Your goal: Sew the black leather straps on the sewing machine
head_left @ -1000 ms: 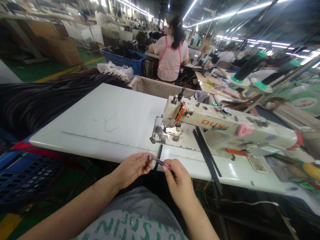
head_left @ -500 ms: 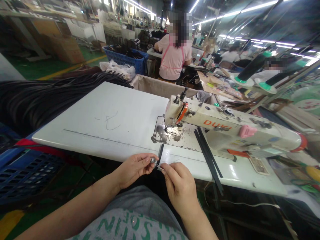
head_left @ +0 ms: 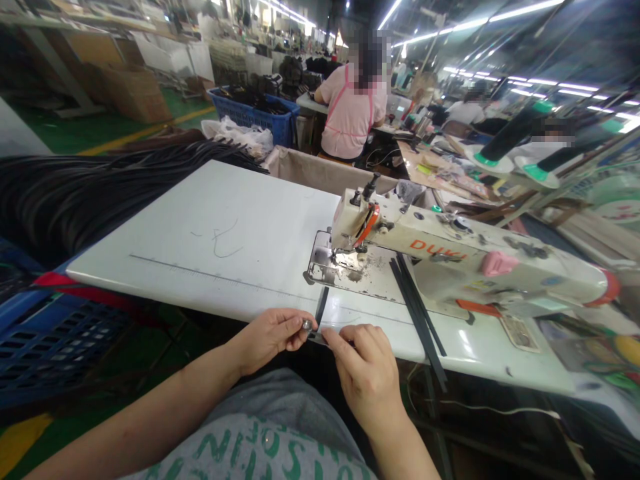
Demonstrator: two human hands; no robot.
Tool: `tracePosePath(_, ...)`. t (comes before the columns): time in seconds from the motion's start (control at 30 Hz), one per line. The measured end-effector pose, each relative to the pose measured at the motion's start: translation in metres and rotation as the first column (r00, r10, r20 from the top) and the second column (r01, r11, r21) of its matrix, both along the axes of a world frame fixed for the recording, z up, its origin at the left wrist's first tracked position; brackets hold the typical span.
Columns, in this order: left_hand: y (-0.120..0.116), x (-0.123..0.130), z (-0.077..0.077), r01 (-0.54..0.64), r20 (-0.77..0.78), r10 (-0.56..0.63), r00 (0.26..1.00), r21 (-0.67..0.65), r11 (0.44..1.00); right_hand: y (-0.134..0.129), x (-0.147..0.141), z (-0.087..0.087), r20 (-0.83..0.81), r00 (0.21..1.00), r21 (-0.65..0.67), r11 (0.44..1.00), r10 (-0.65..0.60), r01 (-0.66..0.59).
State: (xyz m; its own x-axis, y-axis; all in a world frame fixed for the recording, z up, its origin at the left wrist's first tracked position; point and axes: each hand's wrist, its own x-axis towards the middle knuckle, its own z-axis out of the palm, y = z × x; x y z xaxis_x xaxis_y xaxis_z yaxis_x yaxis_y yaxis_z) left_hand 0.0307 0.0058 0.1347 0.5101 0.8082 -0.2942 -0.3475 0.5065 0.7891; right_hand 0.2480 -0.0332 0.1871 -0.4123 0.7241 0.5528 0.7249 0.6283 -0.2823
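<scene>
My left hand [head_left: 273, 339] pinches a small round silver bobbin case [head_left: 307, 325] between thumb and fingers, just in front of the table edge. Close beside it, my right hand [head_left: 367, 363] has its thumb and index finger drawn together near the bobbin case; what they hold is too small to make out. A short dark strip [head_left: 323, 303] lies on the table edge just beyond my fingers. Ahead of both hands stands the white sewing machine [head_left: 435, 250], its needle area over a worn metal plate [head_left: 320, 257].
Long black strips [head_left: 417, 313] hang over the table's front edge at right. On the white tabletop [head_left: 260, 207] lie loose threads and a printed ruler line. Blue baskets [head_left: 45, 347] stand left and behind. Dark cords [head_left: 100, 193] are heaped at left. A co-worker [head_left: 350, 117] sits ahead.
My right hand has shifted slightly right, away from the bobbin case, and turned a little. The left hand stays nearly in place, still pinching the bobbin case.
</scene>
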Motion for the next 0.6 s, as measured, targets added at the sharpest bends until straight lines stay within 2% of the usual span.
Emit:
tracePosePath(0.27,-0.0007,-0.0033,-0.0036,0.060,-0.004,-0.059,0.998,0.005,0.998,-0.0004,0.0025,0.0039,0.001,1.000,0.014,1.000,0.014,-0.014)
tracePosePath(0.6,0.0002,-0.0043,-0.0068,0.098,-0.116,-0.094,0.989,0.033,0.995,0.0033,0.0049,0.0006,0.011,1.000,0.020,0.999,0.028,-0.028)
